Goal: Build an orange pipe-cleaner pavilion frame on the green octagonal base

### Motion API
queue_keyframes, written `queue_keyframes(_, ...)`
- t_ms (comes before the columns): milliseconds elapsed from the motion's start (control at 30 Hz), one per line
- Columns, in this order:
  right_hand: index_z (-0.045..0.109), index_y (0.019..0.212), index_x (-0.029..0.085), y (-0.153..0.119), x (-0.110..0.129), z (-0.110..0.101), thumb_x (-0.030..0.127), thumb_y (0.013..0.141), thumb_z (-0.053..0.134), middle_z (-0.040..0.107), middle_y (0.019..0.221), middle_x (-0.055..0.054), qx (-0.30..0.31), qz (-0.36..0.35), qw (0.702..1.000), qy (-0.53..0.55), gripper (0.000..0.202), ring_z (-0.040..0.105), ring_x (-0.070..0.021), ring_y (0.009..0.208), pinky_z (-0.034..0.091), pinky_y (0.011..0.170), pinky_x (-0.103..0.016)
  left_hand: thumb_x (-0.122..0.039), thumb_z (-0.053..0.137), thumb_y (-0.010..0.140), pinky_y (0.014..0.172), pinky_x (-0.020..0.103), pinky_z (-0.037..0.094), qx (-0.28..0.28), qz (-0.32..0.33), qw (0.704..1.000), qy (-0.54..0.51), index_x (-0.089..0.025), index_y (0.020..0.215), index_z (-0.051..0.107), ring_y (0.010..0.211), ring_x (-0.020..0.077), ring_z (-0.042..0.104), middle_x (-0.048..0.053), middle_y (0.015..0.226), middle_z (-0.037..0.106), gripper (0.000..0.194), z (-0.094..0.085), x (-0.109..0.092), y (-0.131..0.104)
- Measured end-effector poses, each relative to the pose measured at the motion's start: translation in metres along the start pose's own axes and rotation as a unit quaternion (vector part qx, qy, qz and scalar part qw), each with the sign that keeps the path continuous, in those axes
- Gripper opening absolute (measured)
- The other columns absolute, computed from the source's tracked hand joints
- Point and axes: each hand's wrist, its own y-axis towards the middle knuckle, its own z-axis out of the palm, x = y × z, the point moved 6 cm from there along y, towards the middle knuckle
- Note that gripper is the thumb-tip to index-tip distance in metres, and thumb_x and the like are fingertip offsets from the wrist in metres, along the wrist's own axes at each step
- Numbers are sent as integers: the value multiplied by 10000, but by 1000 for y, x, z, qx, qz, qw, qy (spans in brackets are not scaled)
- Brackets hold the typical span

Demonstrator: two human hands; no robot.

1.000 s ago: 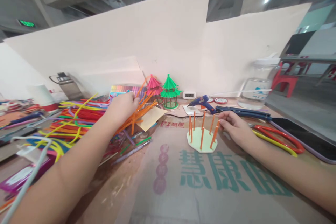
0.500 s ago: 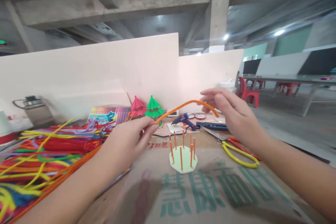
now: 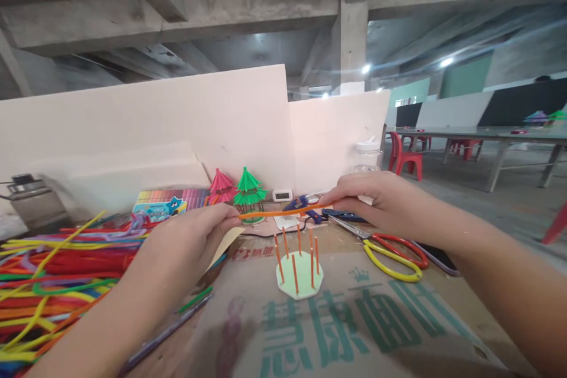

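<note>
An orange pipe cleaner (image 3: 283, 212) is stretched nearly straight between both hands. My left hand (image 3: 199, 236) pinches its left end, and my right hand (image 3: 367, 201) pinches the right end. Below and between the hands, a pale green octagonal base (image 3: 299, 283) lies on the printed cardboard, with several orange sticks standing upright around its edge. To the left is a heap of colourful pipe cleaners (image 3: 57, 271), partly behind my left forearm.
Scissors (image 3: 394, 255) with red and yellow handles lie at the right. Behind are a blue glue gun (image 3: 305, 207), a small white clock (image 3: 282, 195), a green tree (image 3: 250, 189), a pink tree (image 3: 220, 186), a marker set (image 3: 163, 204) and a clear jar (image 3: 368, 156).
My right hand, open before, has closed on the free end of the orange pipe cleaner. Its curve has been pulled almost straight. The camera view has shifted slightly right.
</note>
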Motion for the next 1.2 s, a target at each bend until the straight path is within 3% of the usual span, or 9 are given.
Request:
queue_keyframes(167, 761, 1076, 240, -4, 0, -5, 199, 983, 495, 783, 974, -15, -12, -73, 992, -99, 284, 711, -158, 888, 498, 762, -272, -497, 368, 894, 553, 299, 408, 9, -4, 1000, 16, -255, 844, 682, 662, 252, 683, 33, 756, 751, 400, -2, 7, 3)
queue_keyframes(300, 773, 1007, 232, -7, -3, -10, 230, 978, 496, 788, 890, -11, 5, -95, 992, -88, 279, 713, -142, 801, 489, 719, -256, -526, 382, 903, 584, 291, 420, 14, -9, 1000, -5, -253, 842, 673, 677, 233, 668, 27, 779, 743, 404, -3, 10, 6)
queue_keyframes(400, 770, 909, 237, -6, -20, -21, 302, 956, 515, 778, 815, 3, 28, -33, 997, -64, 267, 697, -138, 727, 482, 675, -255, -552, 390, 915, 588, 284, 413, 33, -4, 999, -31, -241, 796, 653, 650, 213, 638, 24, 739, 715, 424, 0, 14, 8)
queue_keyframes(500, 754, 861, 234, -6, -51, -39, 314, 917, 529, 756, 746, -5, -5, 96, 986, -135, 245, 666, -161, 679, 456, 646, -287, -548, 393, 928, 570, 281, 390, 44, -4, 999, -31, -233, 770, 640, 605, 196, 594, 19, 679, 674, 430, 3, 21, 11)
queue_keyframes(600, 751, 872, 243, -7, -71, -45, 293, 880, 557, 758, 769, -15, -2, 166, 965, -204, 200, 649, -180, 681, 443, 660, -311, -537, 390, 926, 572, 278, 381, 57, -3, 998, -24, -233, 793, 653, 610, 191, 589, 19, 681, 672, 424, 7, 23, 12)
queue_keyframes(700, 746, 886, 260, -9, -76, -41, 325, 878, 550, 763, 809, -11, 3, 183, 957, -226, 207, 660, -195, 722, 448, 696, -326, -493, 389, 920, 581, 272, 364, 55, -14, 998, 8, -226, 772, 645, 604, 178, 568, 20, 677, 659, 398, 4, 24, 13)
queue_keyframes(867, 740, 941, 284, -15, -69, -49, 435, 899, 476, 747, 802, -16, -90, 210, 936, -268, 307, 620, -178, 660, 409, 652, -326, -444, 389, 924, 573, 269, 323, 17, -80, 996, 45, -216, 782, 639, 545, 158, 492, 11, 638, 619, 367, -9, 30, 13)
queue_keyframes(1033, 761, 929, 292, -11, -69, -50, 716, 896, 328, 756, 850, -59, -115, 220, 923, -294, 607, 531, -185, 605, 336, 591, -346, -385, 420, 925, 638, 263, 360, 84, -27, 996, 25, -203, 716, 622, 651, 166, 570, 20, 700, 666, 343, 1, 30, 13)
queue_keyframes(1200, 747, 966, 298, -9, -73, -37, 679, 890, 397, 758, 838, -83, -125, 218, 926, -281, 524, 586, -228, 635, 352, 579, -346, -393, 385, 959, 668, 306, 410, 29, -131, 980, 148, -197, 919, 704, 740, 237, 656, 82, 830, 745, 376, -8, 67, 15)
